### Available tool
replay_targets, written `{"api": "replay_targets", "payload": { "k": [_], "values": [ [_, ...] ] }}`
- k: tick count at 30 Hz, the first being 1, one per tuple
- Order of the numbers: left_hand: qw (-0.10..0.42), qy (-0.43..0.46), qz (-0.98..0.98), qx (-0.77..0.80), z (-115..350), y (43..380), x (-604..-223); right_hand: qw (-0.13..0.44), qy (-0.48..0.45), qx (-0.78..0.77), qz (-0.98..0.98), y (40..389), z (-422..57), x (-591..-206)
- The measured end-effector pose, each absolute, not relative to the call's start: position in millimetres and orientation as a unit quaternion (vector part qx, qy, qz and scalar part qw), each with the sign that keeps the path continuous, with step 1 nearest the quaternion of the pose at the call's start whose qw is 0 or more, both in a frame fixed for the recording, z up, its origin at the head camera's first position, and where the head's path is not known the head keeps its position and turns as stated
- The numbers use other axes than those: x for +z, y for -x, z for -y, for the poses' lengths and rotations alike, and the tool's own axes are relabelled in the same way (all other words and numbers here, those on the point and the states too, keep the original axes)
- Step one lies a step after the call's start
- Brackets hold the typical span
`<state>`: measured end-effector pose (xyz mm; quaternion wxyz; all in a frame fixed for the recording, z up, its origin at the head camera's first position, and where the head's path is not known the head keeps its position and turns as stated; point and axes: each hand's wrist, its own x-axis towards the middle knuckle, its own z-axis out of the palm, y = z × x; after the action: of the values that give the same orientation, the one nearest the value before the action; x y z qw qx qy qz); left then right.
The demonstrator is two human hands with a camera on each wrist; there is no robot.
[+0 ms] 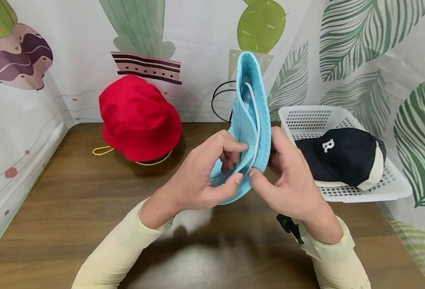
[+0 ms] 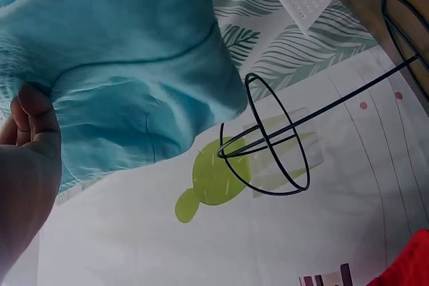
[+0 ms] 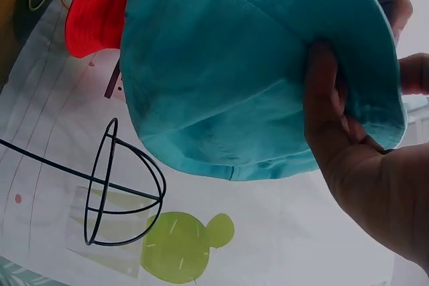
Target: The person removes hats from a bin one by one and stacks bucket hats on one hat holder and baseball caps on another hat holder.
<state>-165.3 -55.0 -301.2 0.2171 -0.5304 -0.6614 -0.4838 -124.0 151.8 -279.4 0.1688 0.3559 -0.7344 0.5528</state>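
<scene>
Both hands hold a light blue bucket hat [image 1: 264, 128] up above the table, its opening turned toward me and squeezed narrow. A white cord [image 1: 257, 132] runs along the inside of the hat. My left hand [image 1: 207, 172] pinches the brim on the left side, with thumb and fingers near the cord. On the other side, my right hand [image 1: 288, 176] grips the brim between thumb and fingers. In the right wrist view the right fingers press on the outside of the hat [image 3: 221, 78]. The crown points away, toward the backdrop.
Behind the hat stands a black wire hat stand [image 2: 348, 95]. At left, a red bucket hat [image 1: 136, 116] with a yellow cord sits on a gold wire stand. A white basket [image 1: 364, 196] at right holds a navy cap [image 1: 342, 160]. Patterned cloth hangs behind the wooden table [image 1: 71, 200].
</scene>
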Motion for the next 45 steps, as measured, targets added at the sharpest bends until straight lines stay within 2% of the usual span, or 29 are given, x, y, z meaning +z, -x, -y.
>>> {"api": "replay_targets", "payload": {
  "k": [3,10,15,24,32,38,45],
  "values": [
    [0.221,0.530,0.665,-0.478,54.3,165.5,-301.8,0.181,-0.356,0.540,0.741,124.8,-151.5,-281.2],
    [0.244,0.528,0.683,-0.443,55.7,165.7,-304.6,0.268,-0.357,0.456,0.770,130.6,-150.0,-287.6],
    [0.274,0.516,0.688,-0.430,57.5,165.7,-305.6,0.306,-0.353,0.445,0.764,134.1,-147.0,-288.9],
    [0.344,0.505,0.653,-0.448,67.1,170.1,-299.0,0.329,-0.299,0.513,0.734,133.1,-151.5,-287.3],
    [0.394,0.443,0.665,-0.455,91.3,176.3,-295.1,0.347,-0.270,0.526,0.728,133.9,-161.4,-289.1],
    [0.399,0.397,0.649,-0.513,105.3,179.7,-286.1,0.381,-0.230,0.509,0.737,136.9,-171.9,-285.7],
    [0.373,0.325,0.660,-0.566,122.6,184.8,-283.2,0.418,-0.188,0.522,0.719,143.4,-184.7,-284.4]
  ]
}}
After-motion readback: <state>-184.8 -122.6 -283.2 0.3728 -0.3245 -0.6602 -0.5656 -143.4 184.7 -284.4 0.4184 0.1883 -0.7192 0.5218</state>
